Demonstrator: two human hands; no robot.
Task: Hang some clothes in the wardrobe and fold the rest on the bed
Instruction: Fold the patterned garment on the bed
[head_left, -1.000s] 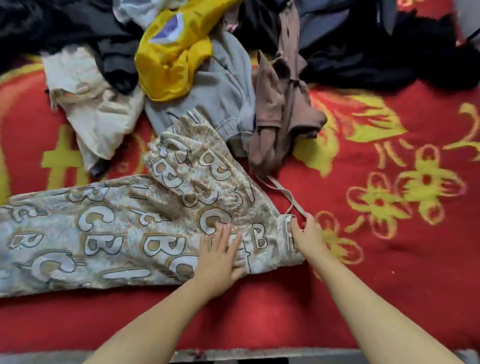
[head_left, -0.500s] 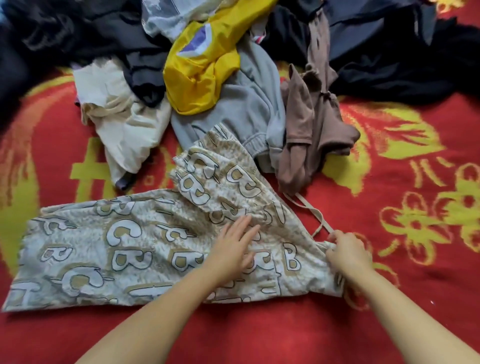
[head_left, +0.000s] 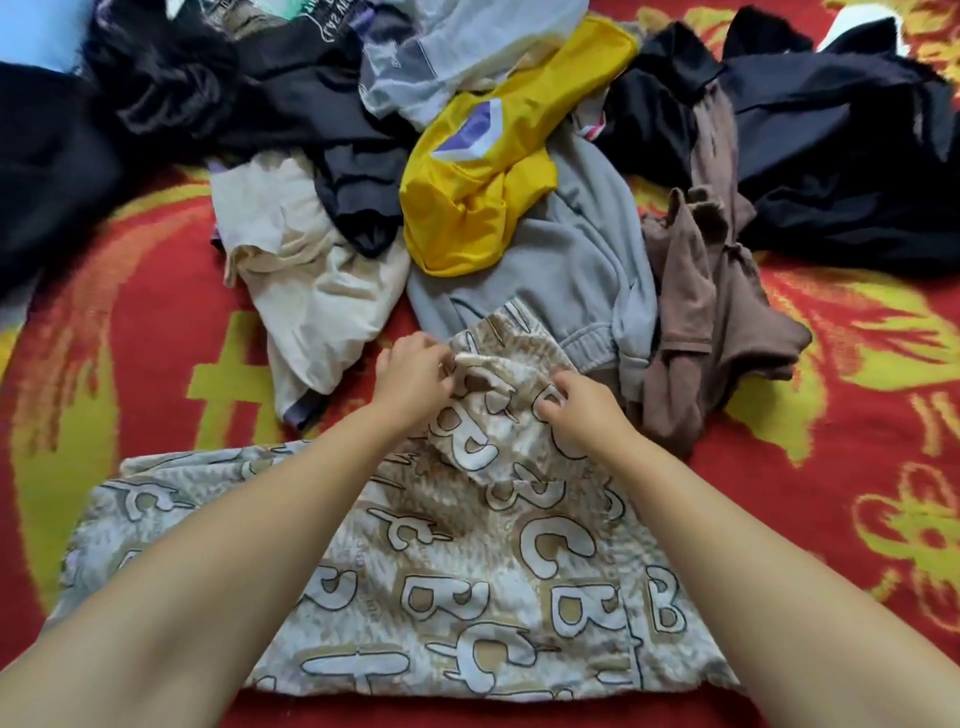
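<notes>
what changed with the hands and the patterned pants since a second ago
Both hands left the near end of the patterned pants and moved up to the far leg. The left hand and right hand now pinch its end. The pile of clothes on the red bedspread looks unchanged.

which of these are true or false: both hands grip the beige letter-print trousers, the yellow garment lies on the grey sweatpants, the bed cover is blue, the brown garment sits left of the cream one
1. Both hands, left hand and right hand, grip the beige letter-print trousers: true.
2. The shiny yellow garment lies partly on the grey sweatpants: true.
3. The bed cover is blue: false, it is red with yellow patterns.
4. The brown garment sits left of the cream garment: false, it lies to the right.
</notes>
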